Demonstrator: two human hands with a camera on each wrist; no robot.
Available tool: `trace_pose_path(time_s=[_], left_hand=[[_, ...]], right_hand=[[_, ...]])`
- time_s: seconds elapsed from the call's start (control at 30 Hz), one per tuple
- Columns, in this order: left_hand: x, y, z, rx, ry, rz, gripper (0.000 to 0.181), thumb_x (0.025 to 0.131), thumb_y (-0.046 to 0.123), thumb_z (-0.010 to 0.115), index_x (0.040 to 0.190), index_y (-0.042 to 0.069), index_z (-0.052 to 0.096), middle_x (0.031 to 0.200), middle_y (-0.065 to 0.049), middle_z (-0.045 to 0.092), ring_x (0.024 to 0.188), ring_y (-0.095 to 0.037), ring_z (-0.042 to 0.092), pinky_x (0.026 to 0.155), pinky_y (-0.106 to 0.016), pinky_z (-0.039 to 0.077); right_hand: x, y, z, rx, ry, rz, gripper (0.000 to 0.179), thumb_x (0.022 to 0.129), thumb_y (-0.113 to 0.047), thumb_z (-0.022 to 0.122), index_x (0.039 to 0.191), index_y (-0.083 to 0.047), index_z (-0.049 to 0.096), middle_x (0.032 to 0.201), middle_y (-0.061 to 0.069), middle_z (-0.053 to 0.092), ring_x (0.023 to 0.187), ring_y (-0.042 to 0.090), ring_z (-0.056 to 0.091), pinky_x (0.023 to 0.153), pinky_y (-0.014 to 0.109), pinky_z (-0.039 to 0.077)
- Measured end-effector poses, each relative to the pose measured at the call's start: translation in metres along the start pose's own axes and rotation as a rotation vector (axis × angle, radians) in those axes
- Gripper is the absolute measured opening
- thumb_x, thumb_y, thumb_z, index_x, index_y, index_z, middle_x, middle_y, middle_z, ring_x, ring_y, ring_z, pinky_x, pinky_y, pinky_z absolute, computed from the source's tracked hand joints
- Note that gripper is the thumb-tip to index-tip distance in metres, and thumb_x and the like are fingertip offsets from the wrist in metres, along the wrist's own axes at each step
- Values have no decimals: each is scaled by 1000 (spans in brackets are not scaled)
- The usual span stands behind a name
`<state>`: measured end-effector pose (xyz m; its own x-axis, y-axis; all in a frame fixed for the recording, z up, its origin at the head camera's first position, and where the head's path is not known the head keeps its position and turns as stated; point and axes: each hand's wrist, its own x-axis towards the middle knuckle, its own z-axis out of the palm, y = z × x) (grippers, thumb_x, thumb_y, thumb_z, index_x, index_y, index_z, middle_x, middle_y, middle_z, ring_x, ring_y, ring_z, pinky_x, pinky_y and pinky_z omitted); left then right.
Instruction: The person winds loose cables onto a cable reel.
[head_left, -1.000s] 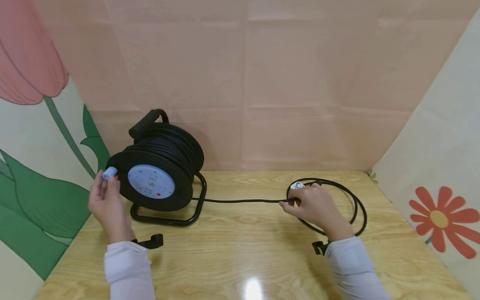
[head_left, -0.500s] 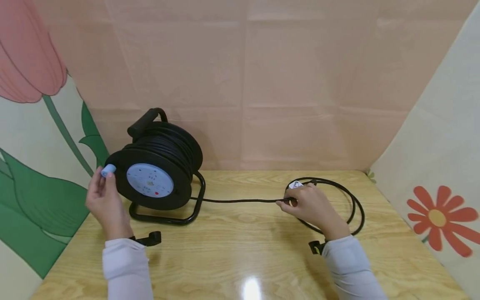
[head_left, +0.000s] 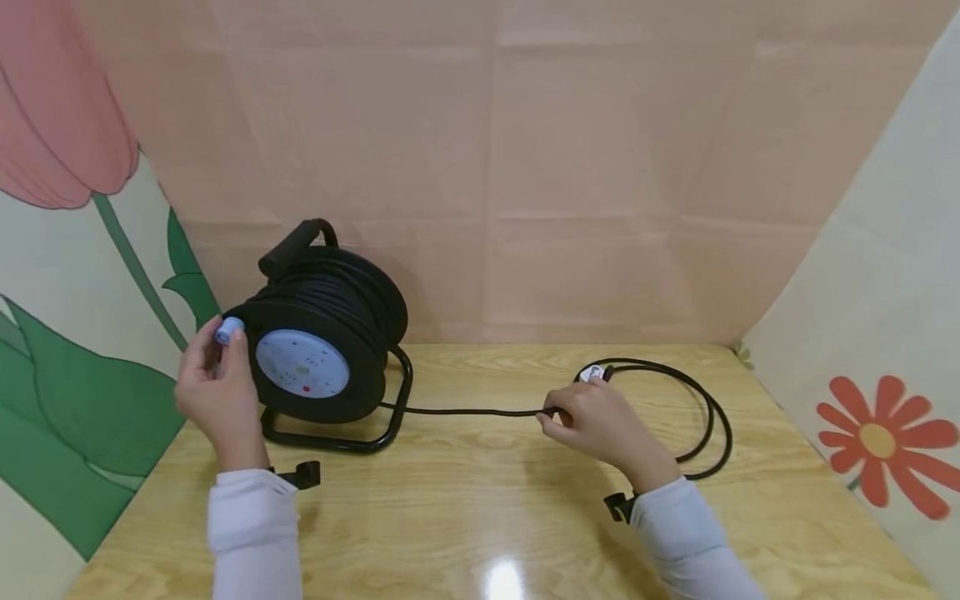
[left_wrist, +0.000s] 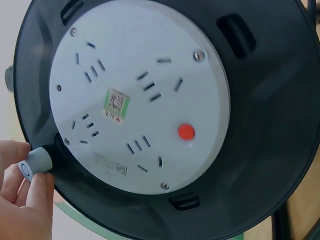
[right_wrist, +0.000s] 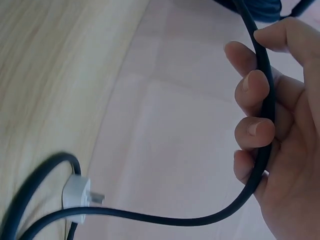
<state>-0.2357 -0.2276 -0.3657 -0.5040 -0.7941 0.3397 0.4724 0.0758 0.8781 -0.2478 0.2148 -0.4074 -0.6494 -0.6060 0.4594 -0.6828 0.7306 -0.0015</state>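
A black cable reel (head_left: 322,325) wound with black cable stands on the left of the table. My left hand (head_left: 217,387) pinches the pale blue crank knob (left_wrist: 37,162) at the reel's rim, thumb on one side and fingers on the other. The reel's round socket panel (left_wrist: 135,100) has several slots and a red button. To the right, my right hand (head_left: 600,423) has its fingers curled round the cable (right_wrist: 265,100), which runs from it to the reel's base. Behind that hand lies the white plug (head_left: 592,373), its pins showing in the right wrist view.
A loose loop of cable (head_left: 723,429) lies on the wooden table (head_left: 450,500) at the right. The reel rests on a black tube stand (head_left: 337,446) with a carry handle (head_left: 288,250) on top. A pinkish backdrop (head_left: 525,167) rises at the table's rear edge.
My left hand has moved the knob slightly up and right, turning the reel's face a little. My right hand has shifted left with the cable, showing more of the plug.
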Motion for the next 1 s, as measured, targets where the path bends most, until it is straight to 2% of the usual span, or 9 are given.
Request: trace_pose_path(time_s=[0.1,0.2,0.37,0.6,0.77,0.87,1.0], left_hand=[[-4,4,5,82,-24,92,30,91,18,76,120,12,74,111,1,62,106,-14,60,95,-23,51],[-8,8,6,127,-47,150,30,91,18,76,120,11,74,109,3,60,107,-14,59,95,-23,51],[-16,12,7,164,-68,201,29,91,16,75,120,9,74,113,0,62,109,-14,60,96,-24,51],[-18,15,8,261,-68,380,25,94,16,73,116,7,75,117,-2,69,110,-9,63,96,-23,50],[-23,20,13,272,-80,443,21,92,16,75,112,9,77,115,3,71,108,-8,64,94,-22,51],[-26,22,15,287,-100,493,21,92,17,74,112,8,77,115,2,72,109,-10,64,93,-21,52],[-30,22,16,282,-137,509,21,91,17,76,110,7,78,114,2,72,109,-10,65,91,-21,52]], right_hand=[[3,-6,2,13,9,-23,13,90,-28,71,79,-22,69,58,-22,40,52,-2,35,61,28,36],[5,-11,5,24,-9,-29,13,92,-28,70,82,-21,70,59,-21,41,52,-2,36,62,28,35],[6,-15,8,35,-43,-35,14,93,-29,71,82,-20,70,58,-21,41,51,-1,35,64,28,34],[15,-21,10,55,-63,-40,16,95,-32,68,83,-22,70,59,-21,40,52,-1,36,65,29,38],[28,-30,14,89,-78,-76,17,97,-32,67,84,-22,70,60,-20,46,51,-2,38,63,29,43],[36,-34,16,139,-93,-79,17,98,-31,65,87,-20,71,61,-18,49,48,-2,38,56,25,43],[41,-37,20,173,-134,-29,19,101,-32,62,92,-19,72,56,-17,44,44,-1,33,43,19,34]])
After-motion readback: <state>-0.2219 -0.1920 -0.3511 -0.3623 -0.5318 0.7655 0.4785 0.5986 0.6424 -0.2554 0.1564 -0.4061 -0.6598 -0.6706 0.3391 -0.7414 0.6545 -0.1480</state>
